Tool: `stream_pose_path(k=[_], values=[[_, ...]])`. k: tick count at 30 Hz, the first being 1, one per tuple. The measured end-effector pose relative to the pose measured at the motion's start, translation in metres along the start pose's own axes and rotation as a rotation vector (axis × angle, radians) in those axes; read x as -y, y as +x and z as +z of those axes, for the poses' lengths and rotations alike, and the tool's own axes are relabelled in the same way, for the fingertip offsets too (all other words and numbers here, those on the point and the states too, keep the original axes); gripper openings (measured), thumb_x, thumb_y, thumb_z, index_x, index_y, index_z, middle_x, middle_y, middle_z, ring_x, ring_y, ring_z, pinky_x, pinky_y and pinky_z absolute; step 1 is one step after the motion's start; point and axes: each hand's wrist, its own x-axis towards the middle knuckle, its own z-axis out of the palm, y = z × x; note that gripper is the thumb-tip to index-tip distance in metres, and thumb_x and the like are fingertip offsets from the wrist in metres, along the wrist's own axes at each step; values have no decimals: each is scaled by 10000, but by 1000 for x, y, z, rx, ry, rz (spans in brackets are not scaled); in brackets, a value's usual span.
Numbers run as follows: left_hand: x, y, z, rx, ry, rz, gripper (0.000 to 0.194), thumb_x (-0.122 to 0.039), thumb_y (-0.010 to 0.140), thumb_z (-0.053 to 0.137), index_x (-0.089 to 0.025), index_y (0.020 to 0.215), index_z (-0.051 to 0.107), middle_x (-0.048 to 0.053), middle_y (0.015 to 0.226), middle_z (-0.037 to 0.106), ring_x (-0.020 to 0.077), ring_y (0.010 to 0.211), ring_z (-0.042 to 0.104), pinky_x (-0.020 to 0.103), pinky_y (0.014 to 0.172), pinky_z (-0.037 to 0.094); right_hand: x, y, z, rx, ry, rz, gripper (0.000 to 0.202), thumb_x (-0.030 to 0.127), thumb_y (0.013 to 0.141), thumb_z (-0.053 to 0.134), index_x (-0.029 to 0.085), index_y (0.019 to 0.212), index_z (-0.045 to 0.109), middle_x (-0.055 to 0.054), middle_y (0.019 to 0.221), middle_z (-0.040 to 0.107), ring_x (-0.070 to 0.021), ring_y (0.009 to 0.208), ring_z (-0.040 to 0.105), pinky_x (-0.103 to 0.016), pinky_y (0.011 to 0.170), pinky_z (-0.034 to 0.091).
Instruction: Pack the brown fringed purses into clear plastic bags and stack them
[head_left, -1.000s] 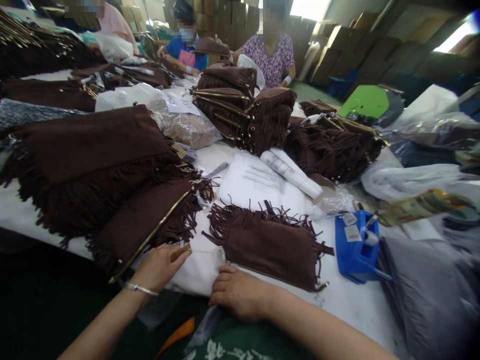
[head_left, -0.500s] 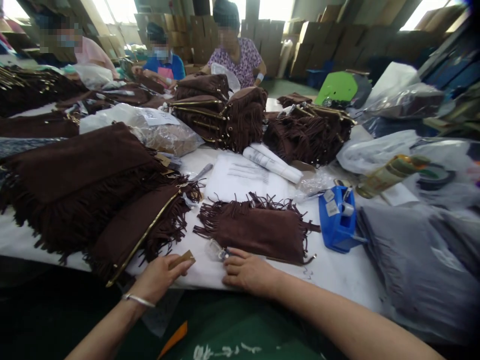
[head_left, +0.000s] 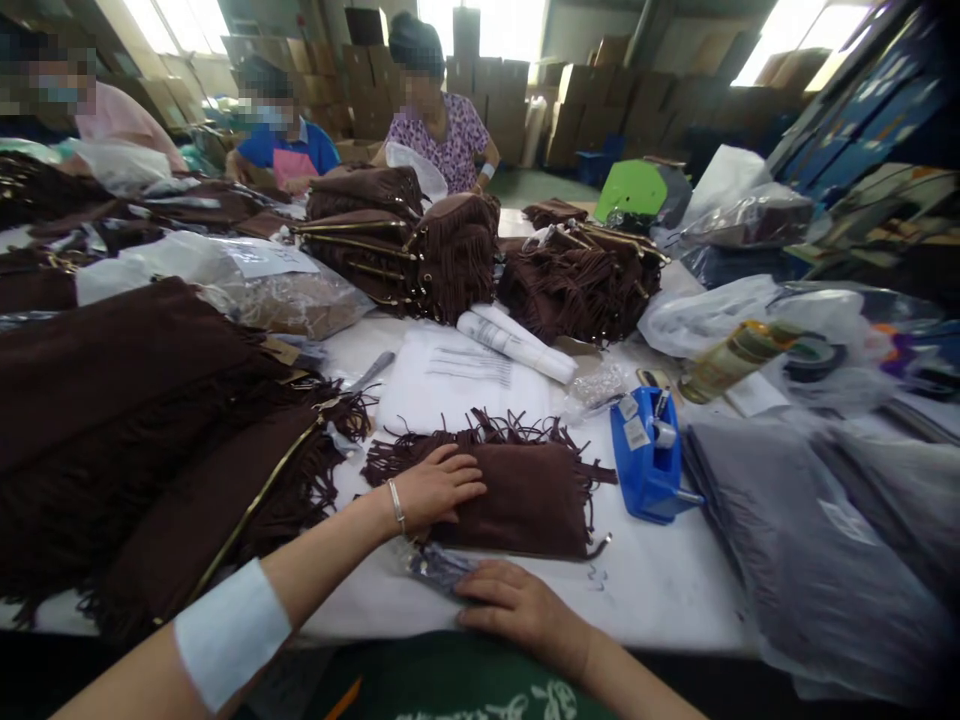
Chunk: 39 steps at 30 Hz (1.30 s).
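A brown fringed pouch (head_left: 525, 495) lies flat on the white table in front of me, its zipper edge toward me. My left hand (head_left: 441, 487) rests on the left part of the pouch with its fingers spread and nothing held. Near the table's front edge, my right hand (head_left: 517, 608) touches a small bundle in clear plastic (head_left: 439, 568), its fingers bent over the right end. Whether the fingers grip the bundle is hard to make out. A larger brown fringed bag with a gold zipper (head_left: 217, 500) lies to the left.
A blue tape dispenser (head_left: 646, 455) stands right of the pouch, beside grey plastic-wrapped goods (head_left: 795, 540). Behind the pouch are white sheets (head_left: 457, 375), a paper roll (head_left: 517, 345) and piled fringed bags (head_left: 457, 250). Several people are across the table.
My left hand has moved right and up onto the pouch; the small brown piece it held no longer shows. My right hand is lower, beside the plastic bundle. The view has shifted.
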Motion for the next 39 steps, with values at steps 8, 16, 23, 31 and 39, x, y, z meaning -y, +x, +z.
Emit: stream_pose_path(k=[8, 16, 23, 31, 39], values=[[14, -96, 18, -589, -225, -862, 345, -422, 893, 417, -169, 1002, 625, 79, 981, 687, 207, 926, 628, 338, 878, 471, -3, 51, -30, -40, -11, 77, 363, 131, 901, 454, 204, 1254, 499, -67, 1253, 579, -164, 1248, 427, -344, 1032, 383], [-51, -154, 38, -578, -730, -1419, 402, -547, 782, 534, -202, 969, 621, 49, 943, 713, 245, 1002, 616, 361, 959, 426, -36, 87, 8, 209, -278, 290, 354, 244, 934, 440, 177, 1274, 514, -79, 1346, 503, -250, 1328, 318, -502, 1129, 154], [-61, -137, 55, -757, -1423, -1430, 485, -528, 706, 665, -117, 962, 646, 141, 978, 706, 274, 895, 676, 391, 854, 526, 3, 82, 6, 302, -239, 385, 853, 501, 783, 605, 155, 1453, 207, -125, 1511, 179, -355, 1383, 115, -577, 1112, 116], [-62, -133, 53, -855, -1938, -1335, 446, -377, 775, 672, -80, 1101, 611, 175, 1141, 644, 268, 1055, 616, 386, 986, 458, -15, 100, 31, 352, -332, 462, 505, 91, 903, 384, 175, 1400, 347, -127, 1442, 359, -332, 1317, 320, -530, 1016, 358], [-51, -78, 60, -955, -2160, -1157, 335, -377, 844, 589, -100, 1032, 618, 120, 974, 708, 228, 877, 683, 330, 793, 550, -15, 84, 21, 330, -325, 355, 527, 85, 896, 416, 188, 1406, 334, -91, 1428, 390, -261, 1290, 389, -402, 1016, 422]])
